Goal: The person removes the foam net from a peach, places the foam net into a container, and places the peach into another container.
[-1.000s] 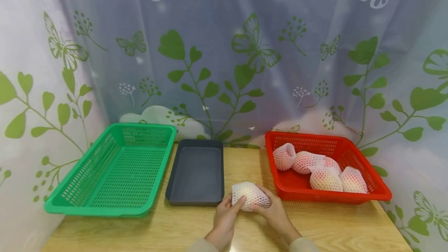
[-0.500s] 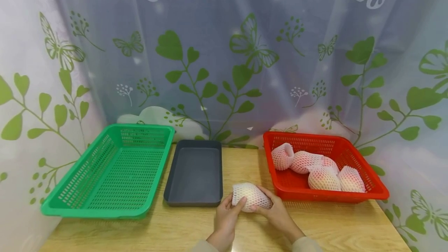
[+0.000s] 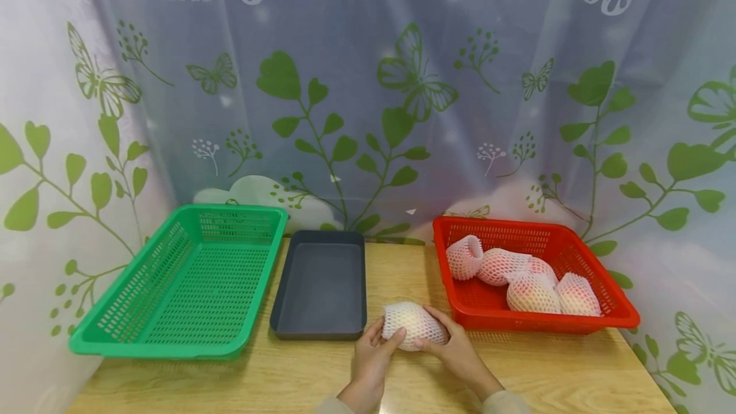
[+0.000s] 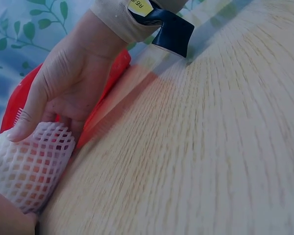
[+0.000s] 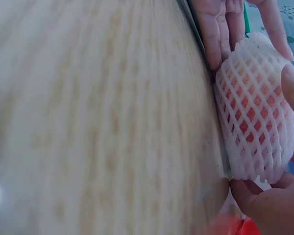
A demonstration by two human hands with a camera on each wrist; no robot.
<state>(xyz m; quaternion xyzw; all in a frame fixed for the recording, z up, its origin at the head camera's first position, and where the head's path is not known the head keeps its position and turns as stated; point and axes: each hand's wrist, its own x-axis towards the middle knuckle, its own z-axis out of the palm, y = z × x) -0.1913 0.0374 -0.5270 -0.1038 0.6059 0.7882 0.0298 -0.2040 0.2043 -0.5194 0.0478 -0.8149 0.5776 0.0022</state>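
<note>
Directly between hands, fruit (netted).

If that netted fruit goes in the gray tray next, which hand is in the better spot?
Probably the left hand: it holds the netted fruit on the side nearest the gray tray. The right hand holds it too, but nearer the red basket.

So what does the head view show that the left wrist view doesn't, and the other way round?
Only the head view shows the green basket. Only the left wrist view shows the black device and yellow label on the right sleeve. Both show the wrapped fruit, left hand, right hand, red basket, table and curtain.
</note>
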